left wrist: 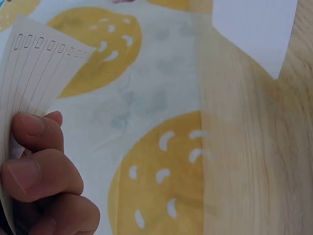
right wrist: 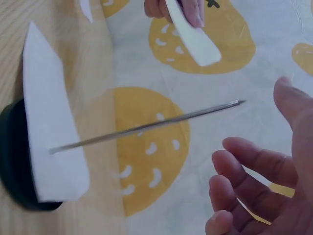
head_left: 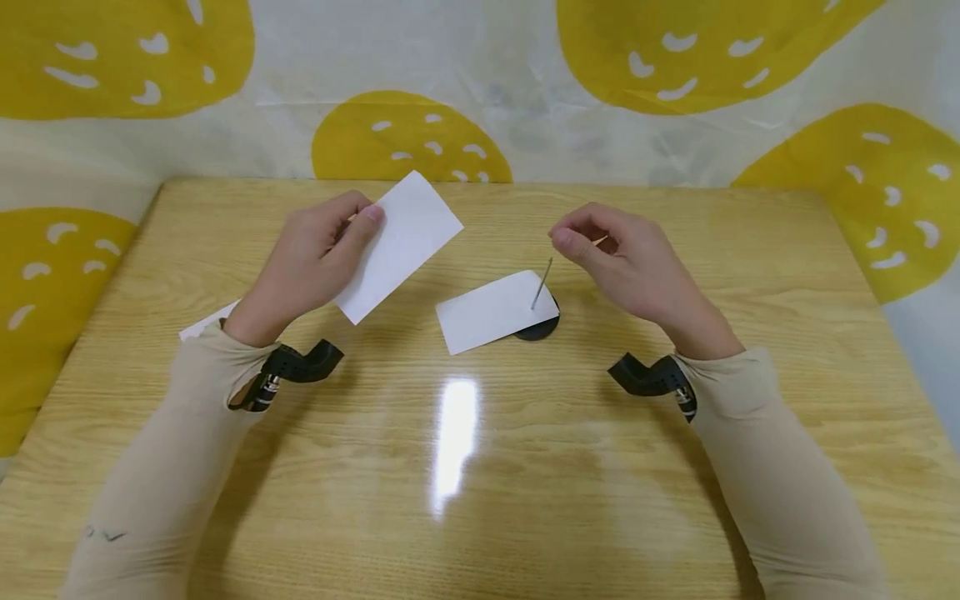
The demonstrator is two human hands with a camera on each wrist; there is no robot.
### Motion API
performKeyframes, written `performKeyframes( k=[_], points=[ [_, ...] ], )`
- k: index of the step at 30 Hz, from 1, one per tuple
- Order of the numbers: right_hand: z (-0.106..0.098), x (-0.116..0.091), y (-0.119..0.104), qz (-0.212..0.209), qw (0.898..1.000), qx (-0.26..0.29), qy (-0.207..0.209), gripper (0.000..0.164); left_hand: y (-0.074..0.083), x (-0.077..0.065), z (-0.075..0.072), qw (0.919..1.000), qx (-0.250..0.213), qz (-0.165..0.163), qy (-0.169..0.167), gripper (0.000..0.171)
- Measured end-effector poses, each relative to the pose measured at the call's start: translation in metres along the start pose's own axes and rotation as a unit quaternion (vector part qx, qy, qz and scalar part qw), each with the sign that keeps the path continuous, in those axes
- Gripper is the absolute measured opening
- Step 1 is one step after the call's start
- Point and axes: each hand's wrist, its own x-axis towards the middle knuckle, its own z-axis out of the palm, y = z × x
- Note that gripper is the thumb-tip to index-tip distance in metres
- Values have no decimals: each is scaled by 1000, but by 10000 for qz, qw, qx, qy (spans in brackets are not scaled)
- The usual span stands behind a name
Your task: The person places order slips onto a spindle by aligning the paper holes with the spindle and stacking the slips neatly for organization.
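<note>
In the head view my left hand (head_left: 311,254) holds a white paper slip (head_left: 408,237) above the table, the thumb on its upper face. Printed lines and small boxes show on the side of the slip (left wrist: 46,63) in the left wrist view. At the table's middle stands a bill spike: a thin metal rod (head_left: 542,283) on a round black base (head_left: 538,332). Another white slip (head_left: 487,312) is pierced by the rod and lies low over the base. Beside the rod's tip, my right hand (head_left: 630,258) hangs loosely curled, holding nothing, apart from the spike.
A further white paper (head_left: 206,322) lies at the left, partly hidden by my left wrist. The wooden table (head_left: 562,467) meets a wall covering (head_left: 292,67) printed with yellow shapes. Each wrist wears a black camera mount (head_left: 300,362).
</note>
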Motion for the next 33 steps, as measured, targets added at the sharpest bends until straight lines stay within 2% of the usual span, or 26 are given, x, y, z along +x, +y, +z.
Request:
performKeyframes(
  k=[4,14,24,28,33],
  points=[
    [2,5,-9,-192,9996,85,189,32,7,3,6,9998,-62,132,-167,32],
    [9,15,-28,-662,9973,141,282,22,25,11,18,9985,-112,320,-440,31],
    [8,15,-35,-666,9975,-7,224,20,35,19,27,9960,-388,442,-669,31],
    [7,14,-35,-802,9963,-48,295,20,39,22,31,9949,-438,513,-756,31],
    [5,10,-35,-927,9947,98,427,21,41,26,32,9933,-660,282,-905,30]
  ],
)
